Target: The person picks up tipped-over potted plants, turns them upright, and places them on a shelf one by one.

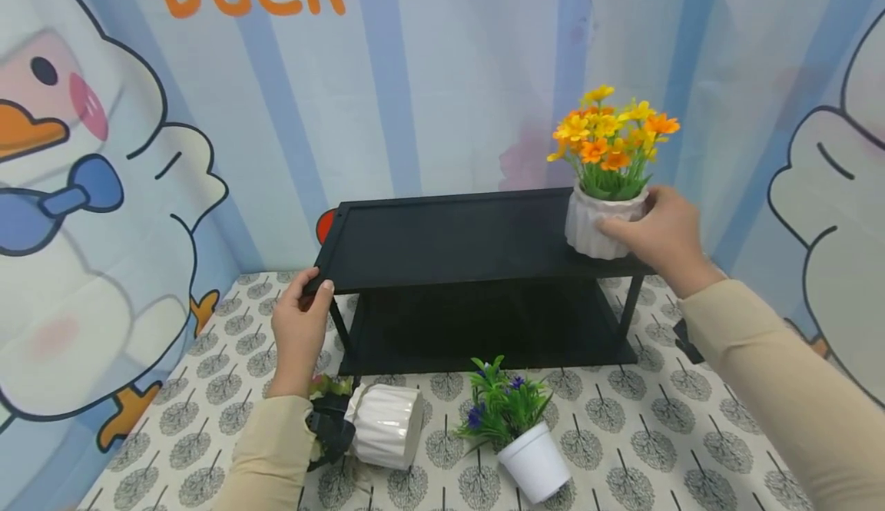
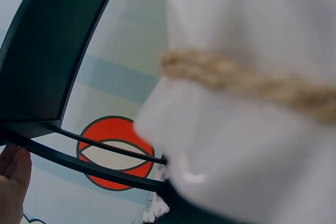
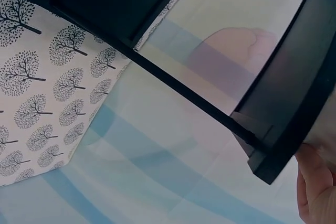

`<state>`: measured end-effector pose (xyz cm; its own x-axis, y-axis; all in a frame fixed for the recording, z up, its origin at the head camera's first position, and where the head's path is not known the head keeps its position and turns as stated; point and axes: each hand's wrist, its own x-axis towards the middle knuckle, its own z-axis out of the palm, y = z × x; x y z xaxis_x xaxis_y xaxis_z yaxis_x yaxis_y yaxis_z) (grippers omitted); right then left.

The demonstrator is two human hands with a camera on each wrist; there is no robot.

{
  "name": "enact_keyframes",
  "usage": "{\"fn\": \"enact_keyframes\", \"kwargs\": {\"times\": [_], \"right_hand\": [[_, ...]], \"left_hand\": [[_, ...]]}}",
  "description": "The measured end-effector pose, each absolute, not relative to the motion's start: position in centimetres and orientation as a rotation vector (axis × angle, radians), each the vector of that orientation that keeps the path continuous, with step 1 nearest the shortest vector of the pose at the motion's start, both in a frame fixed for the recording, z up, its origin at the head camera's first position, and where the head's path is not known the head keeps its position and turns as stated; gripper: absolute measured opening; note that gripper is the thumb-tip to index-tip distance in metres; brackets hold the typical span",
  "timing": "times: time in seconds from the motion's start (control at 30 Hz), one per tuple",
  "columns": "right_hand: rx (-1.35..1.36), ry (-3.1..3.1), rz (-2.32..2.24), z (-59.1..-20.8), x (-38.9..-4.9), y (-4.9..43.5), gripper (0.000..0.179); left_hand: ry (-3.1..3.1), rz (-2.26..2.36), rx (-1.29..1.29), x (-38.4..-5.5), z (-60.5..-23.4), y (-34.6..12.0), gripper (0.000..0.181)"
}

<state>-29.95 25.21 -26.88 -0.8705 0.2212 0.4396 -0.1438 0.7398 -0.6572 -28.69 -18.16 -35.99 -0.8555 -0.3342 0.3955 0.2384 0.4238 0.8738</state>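
My right hand (image 1: 664,234) grips a white ribbed flowerpot (image 1: 596,227) holding yellow and orange artificial flowers (image 1: 611,142). The pot is upright at the right end of the black two-tier shelf (image 1: 449,242); whether its base touches the top board I cannot tell. With thumb and fingers, my left hand (image 1: 302,326) holds the top board's front left corner. In the right wrist view, the fingers (image 3: 314,174) appear beside the board's corner, and the pot is mostly out of sight.
Before the shelf, a white glossy pot (image 1: 387,425) lies on its side, its plant partly hidden by the left wrist. A smaller white pot (image 1: 535,462) with purple-flowered greenery (image 1: 508,407) lies tipped on the tree-print cloth (image 1: 615,419). A duck-print curtain (image 1: 456,73) hangs behind.
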Motion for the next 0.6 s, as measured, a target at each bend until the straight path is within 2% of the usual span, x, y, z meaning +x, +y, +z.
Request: {"fn": "enact_keyframes", "kwargs": {"times": [0.6], "right_hand": [[-0.066, -2.432, 1.003, -27.76, -30.73, 24.34, 0.067]], "left_hand": [[-2.156, -1.446, 0.091, -28.75, -36.01, -18.54, 0.044]]}}
